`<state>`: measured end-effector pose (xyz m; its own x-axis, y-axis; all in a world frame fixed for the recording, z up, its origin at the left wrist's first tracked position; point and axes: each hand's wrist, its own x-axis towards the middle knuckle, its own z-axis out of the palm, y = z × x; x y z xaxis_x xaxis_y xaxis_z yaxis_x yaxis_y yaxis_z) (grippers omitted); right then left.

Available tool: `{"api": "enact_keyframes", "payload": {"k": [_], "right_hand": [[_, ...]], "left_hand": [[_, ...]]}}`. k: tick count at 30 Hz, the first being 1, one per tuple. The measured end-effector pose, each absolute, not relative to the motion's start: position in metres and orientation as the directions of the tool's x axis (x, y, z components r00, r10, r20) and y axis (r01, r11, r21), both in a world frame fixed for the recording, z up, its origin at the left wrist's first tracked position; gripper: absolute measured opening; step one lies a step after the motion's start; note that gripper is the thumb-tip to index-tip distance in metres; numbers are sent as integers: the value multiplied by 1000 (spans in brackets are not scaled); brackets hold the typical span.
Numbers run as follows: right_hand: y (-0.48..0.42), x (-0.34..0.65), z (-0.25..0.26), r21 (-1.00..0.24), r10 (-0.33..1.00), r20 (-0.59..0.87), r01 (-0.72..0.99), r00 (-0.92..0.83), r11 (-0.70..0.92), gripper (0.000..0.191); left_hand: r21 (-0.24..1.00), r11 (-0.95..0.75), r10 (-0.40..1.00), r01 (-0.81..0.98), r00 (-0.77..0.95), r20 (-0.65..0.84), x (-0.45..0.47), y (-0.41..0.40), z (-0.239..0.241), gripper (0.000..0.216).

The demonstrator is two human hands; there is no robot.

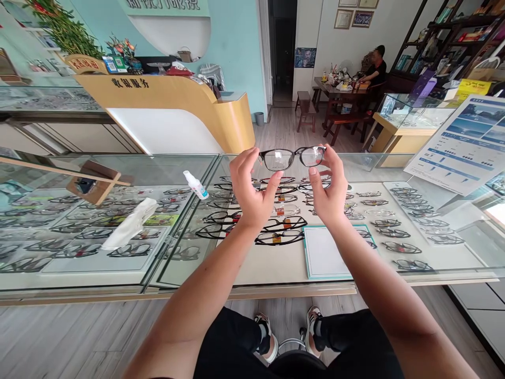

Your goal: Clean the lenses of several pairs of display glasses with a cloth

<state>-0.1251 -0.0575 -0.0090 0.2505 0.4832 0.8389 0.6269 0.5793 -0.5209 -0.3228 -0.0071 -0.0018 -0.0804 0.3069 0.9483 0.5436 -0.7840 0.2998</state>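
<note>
Between my two hands I hold up a pair of dark-framed eyeglasses (pixel 294 155), lenses facing me, above a glass display counter (pixel 252 288). My left hand (pixel 254 187) grips the left end of the frame, with its fingers closed around it. At the other end, my right hand (pixel 329 184) has its fingers closed on the frame, the thumb under the right lens. Below them, many more eyeglasses (pixel 280 237) lie in rows inside the case. The temples of the held pair are mostly hidden.
A white spray bottle (pixel 195 185) and a crumpled white cloth (pixel 130 223) lie on the counter to the left, near a wooden stand (pixel 94 181). A printed sheet (pixel 461 142) stands at the right. Farther back, a person (pixel 376 71) sits at a table.
</note>
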Motion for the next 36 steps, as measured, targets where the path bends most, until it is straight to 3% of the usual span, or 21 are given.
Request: {"api": "enact_keyframes", "payload": {"k": [3,13,26,36], "right_hand": [[-55,-125,-12,-515,475,844,626,250,585,62],[-57,-125,-10,-477,411,874,629,260,614,63],[-66,-130,-4,-383,342,917,693,205,611,65],[-68,-133,1,-307,259,948,748,185,589,59]], "left_hand": [[258,-812,261,524,-70,963,-323,-5,-3,66],[272,-849,290,453,-30,957,-322,1,-4,68],[413,-869,426,272,-13,905,-317,0,-3,78],[411,-886,417,216,-17,909,-317,9,-12,73]]}}
